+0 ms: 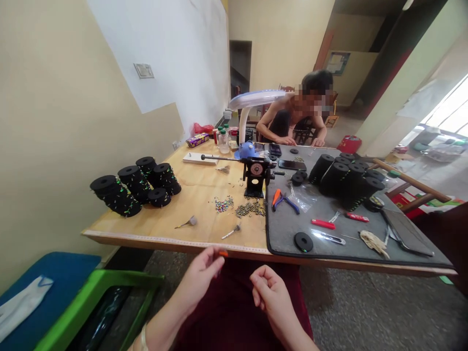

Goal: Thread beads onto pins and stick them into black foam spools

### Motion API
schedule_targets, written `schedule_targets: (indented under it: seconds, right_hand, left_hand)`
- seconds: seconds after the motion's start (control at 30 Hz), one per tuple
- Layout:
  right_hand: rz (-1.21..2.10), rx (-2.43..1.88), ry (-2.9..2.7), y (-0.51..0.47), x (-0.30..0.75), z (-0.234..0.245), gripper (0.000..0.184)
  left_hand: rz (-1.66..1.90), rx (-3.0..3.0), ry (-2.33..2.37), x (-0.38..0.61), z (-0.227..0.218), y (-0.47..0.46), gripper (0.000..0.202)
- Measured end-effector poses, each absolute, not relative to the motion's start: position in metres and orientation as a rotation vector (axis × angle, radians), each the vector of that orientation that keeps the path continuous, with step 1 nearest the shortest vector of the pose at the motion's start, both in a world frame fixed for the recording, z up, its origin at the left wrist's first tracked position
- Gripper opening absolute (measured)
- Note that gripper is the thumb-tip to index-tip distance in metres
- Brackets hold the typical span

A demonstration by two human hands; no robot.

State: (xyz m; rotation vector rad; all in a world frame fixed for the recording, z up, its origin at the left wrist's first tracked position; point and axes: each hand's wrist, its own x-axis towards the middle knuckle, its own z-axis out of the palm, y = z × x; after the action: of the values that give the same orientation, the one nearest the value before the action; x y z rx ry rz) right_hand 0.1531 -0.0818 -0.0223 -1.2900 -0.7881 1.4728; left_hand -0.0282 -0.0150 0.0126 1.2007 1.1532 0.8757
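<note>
My left hand [201, 273] is closed in front of the table's near edge, pinching a small orange piece [223, 253] whose kind I cannot make out. Level with it, over my lap, my right hand [269, 292] has its fingers curled together; anything in them is too small to see. On the wood beyond lie two small brush-like tools [190, 222], a pile of coloured beads [224, 204] and a heap of small metal pieces [250, 209]. Behind these stands a black hand-crank winder [255, 176] with a round dial and a long rod.
Stacked black foam spools [133, 187] stand at left, more spools [336, 175] at right. Pliers [284, 202], red-handled cutters [323, 224] and a single foam ring [303, 242] lie on the grey mat [285, 239]. Beyond a lamp [256, 98] another person [292, 117] works. A green chair [95, 287] stands lower left.
</note>
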Motion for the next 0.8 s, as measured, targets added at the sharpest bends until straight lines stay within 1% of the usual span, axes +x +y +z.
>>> schedule_targets:
  seconds: [0.07, 0.2, 0.37, 0.63, 0.8]
  right_hand:
    - [1.501, -1.288, -0.791, -0.083, 0.148, -0.024, 0.044]
    - [1.548, -1.336, -0.810, -0.086, 0.142, -0.030, 0.045]
    - [1.538, -1.378, -0.806, -0.087, 0.143, -0.035, 0.047]
    - [1.528, -1.406, -0.853, -0.084, 0.139, -0.035, 0.046]
    - [1.513, -1.407, -0.869, -0.084, 0.139, -0.034, 0.044]
  left_hand:
    - [0.763, 0.934, 1.072, -0.021, 0.004, -0.040, 0.020]
    - [0.724, 0.675, 0.995, -0.007, -0.012, -0.062, 0.028]
    - [0.704, 0.777, 0.990, 0.000, -0.020, -0.061, 0.030]
    - [0.691, 1.069, 1.028, 0.001, -0.018, -0.065, 0.030]
    - [0.699, 1.082, 1.020, 0.002, -0.019, -0.065, 0.031]
